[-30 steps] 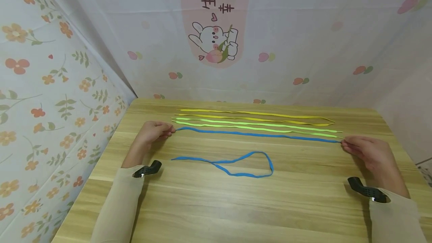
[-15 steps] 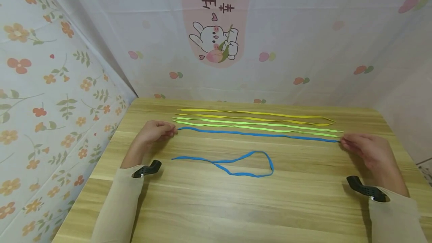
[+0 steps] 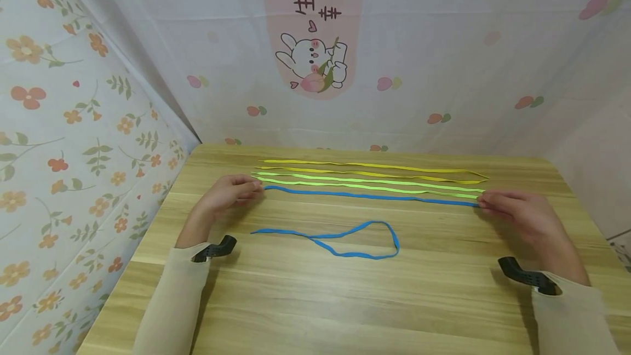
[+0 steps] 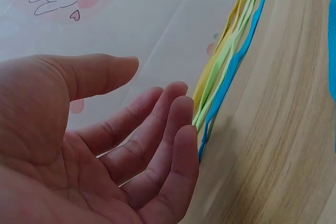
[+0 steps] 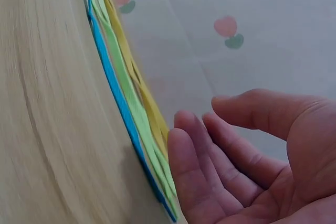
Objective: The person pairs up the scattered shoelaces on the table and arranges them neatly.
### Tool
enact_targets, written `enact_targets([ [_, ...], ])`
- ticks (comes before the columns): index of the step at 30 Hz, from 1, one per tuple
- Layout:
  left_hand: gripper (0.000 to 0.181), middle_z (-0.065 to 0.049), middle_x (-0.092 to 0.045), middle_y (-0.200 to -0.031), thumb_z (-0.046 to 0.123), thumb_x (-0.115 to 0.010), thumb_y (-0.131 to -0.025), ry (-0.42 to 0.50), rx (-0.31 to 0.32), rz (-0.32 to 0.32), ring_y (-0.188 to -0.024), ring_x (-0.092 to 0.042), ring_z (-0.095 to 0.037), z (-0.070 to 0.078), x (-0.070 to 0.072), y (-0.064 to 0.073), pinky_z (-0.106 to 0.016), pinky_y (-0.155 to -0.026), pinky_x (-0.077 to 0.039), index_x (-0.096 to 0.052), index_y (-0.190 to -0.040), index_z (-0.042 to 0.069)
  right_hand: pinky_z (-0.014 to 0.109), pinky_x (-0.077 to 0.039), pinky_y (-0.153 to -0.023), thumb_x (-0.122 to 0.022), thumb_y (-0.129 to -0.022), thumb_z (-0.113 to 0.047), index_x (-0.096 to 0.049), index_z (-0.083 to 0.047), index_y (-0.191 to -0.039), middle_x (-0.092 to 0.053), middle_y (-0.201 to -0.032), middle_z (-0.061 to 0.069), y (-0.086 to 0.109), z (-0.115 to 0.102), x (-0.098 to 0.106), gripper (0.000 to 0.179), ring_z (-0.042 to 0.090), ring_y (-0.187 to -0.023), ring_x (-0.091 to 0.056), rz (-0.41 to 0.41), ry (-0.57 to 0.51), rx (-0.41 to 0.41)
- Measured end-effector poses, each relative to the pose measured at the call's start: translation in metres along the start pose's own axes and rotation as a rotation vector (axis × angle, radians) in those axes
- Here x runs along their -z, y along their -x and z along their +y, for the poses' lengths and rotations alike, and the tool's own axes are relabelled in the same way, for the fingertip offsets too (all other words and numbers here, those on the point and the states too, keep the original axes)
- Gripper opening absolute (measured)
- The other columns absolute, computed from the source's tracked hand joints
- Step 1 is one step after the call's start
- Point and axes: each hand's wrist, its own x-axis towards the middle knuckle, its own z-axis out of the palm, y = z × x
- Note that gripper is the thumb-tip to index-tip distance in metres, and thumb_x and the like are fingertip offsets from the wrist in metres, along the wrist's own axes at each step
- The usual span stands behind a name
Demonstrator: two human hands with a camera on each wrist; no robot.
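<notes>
A blue shoelace [image 3: 365, 196] lies stretched from left to right on the table. My left hand [image 3: 222, 199] hovers at its left end, thumb apart from loosely bent fingers, nothing between them in the left wrist view [image 4: 131, 145]. At the other end, my right hand [image 3: 522, 215] overlaps the lace tip in the head view; the right wrist view shows its thumb [image 5: 257, 108] away from the fingers and no lace held. Light green lace lengths [image 3: 345, 184] and yellow ones [image 3: 374, 165] run parallel just behind. Nearer to me, another blue lace [image 3: 397, 242] forms a loop with one straight tail.
The wooden table [image 3: 315, 305] reaches a printed cloth backdrop [image 3: 419, 59] at its far edge. A floral cloth [image 3: 98, 179] hangs along the left side. Each wrist carries a black camera mount [image 3: 217, 248] over a beige sleeve [image 3: 170, 300].
Both hands have let go of the blue lace's ends. The right hand has shifted left along the laces, the left hand slightly right. The laces stay in place.
</notes>
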Motion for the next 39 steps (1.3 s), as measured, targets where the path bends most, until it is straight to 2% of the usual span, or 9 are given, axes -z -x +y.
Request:
enact_targets([
  [4, 0.041, -0.009, -0.077, -0.125, 0.02, -0.065, -0.112, 0.036, -0.003, -0.024, -0.114, -0.072, -0.018, 0.002, -0.003, 0.001, -0.035, -0.099, -0.057, -0.064, -0.14, -0.011, 0.025, -0.062, -0.085, -0.056, -0.11, 0.011, -0.086, -0.006, -0.109, -0.083, -0.104, 0.003, 0.0, -0.004, -0.012, 0.034, 0.012, -0.097, -0.08, -0.029, 0.051, -0.003],
  [10, 0.047, -0.012, -0.074, -0.128, 0.021, -0.071, -0.11, 0.047, 0.001, -0.043, -0.117, -0.07, -0.024, 0.006, -0.006, 0.001, -0.041, -0.103, -0.057, -0.06, -0.143, -0.01, 0.022, -0.061, -0.085, -0.069, -0.108, -0.001, -0.086, -0.012, -0.111, -0.082, -0.107, -0.006, 0.001, -0.009, -0.029, 0.021, 0.007, -0.098, -0.079, 0.011, 0.21, -0.044],
  [18, 0.045, -0.014, -0.073, -0.131, 0.017, -0.068, -0.11, 0.01, -0.016, -0.067, -0.117, -0.068, -0.024, 0.009, -0.01, 0.001, -0.044, -0.105, -0.056, -0.059, -0.145, -0.01, 0.024, -0.061, -0.085, -0.068, -0.107, 0.005, -0.086, -0.012, -0.108, -0.081, -0.107, -0.007, -0.002, -0.009, -0.05, 0.025, 0.008, -0.096, -0.079, -0.02, 0.225, -0.009],
  [23, 0.045, -0.02, -0.072, -0.134, 0.016, -0.069, -0.11, -0.001, -0.014, -0.078, -0.121, -0.068, -0.031, 0.012, -0.013, 0.003, -0.046, -0.107, -0.056, -0.059, -0.144, -0.011, 0.023, -0.061, -0.086, -0.07, -0.106, 0.002, -0.085, -0.011, -0.112, -0.08, -0.109, -0.009, -0.003, -0.01, -0.062, 0.021, 0.009, -0.096, -0.079, -0.035, 0.329, 0.004],
  [27, 0.044, -0.023, -0.071, -0.136, 0.018, -0.068, -0.11, -0.068, -0.033, -0.1, -0.121, -0.068, -0.035, 0.012, -0.015, 0.004, -0.043, -0.103, -0.057, -0.062, -0.143, -0.01, 0.021, -0.059, -0.087, -0.072, -0.107, -0.006, -0.082, 0.0, -0.12, -0.078, -0.111, -0.016, -0.004, -0.009, -0.072, 0.018, 0.005, -0.098, -0.077, -0.039, 0.471, 0.003],
  [31, 0.038, -0.019, -0.075, -0.124, 0.019, -0.07, -0.108, -0.187, -0.071, -0.126, -0.106, -0.07, -0.031, 0.01, -0.016, 0.004, -0.038, -0.091, -0.058, -0.069, -0.135, -0.008, 0.019, -0.058, -0.088, -0.075, -0.107, -0.016, -0.074, 0.011, -0.128, -0.077, -0.11, -0.019, -0.004, -0.009, -0.084, 0.035, 0.001, -0.098, -0.074, -0.033, 0.607, -0.005],
  [34, 0.032, -0.015, -0.076, -0.115, 0.018, -0.072, -0.107, -0.224, -0.074, -0.148, -0.101, -0.07, -0.027, 0.009, -0.016, 0.004, -0.037, -0.089, -0.058, -0.073, -0.128, -0.007, 0.018, -0.057, -0.087, -0.076, -0.107, -0.022, -0.072, 0.011, -0.133, -0.077, -0.113, -0.014, -0.003, -0.009, -0.092, 0.042, 0.001, -0.098, -0.074, -0.035, 0.676, -0.021],
  [39, 0.031, -0.013, -0.076, -0.112, 0.018, -0.073, -0.107, -0.236, -0.047, -0.16, -0.103, -0.069, -0.025, 0.008, -0.016, 0.005, -0.037, -0.091, -0.058, -0.075, -0.126, -0.006, 0.02, -0.053, -0.088, -0.074, -0.108, -0.032, -0.071, 0.003, -0.139, -0.079, -0.122, 0.003, -0.004, -0.008, -0.107, 0.048, 0.005, -0.102, -0.074, -0.056, 0.748, -0.069],
])
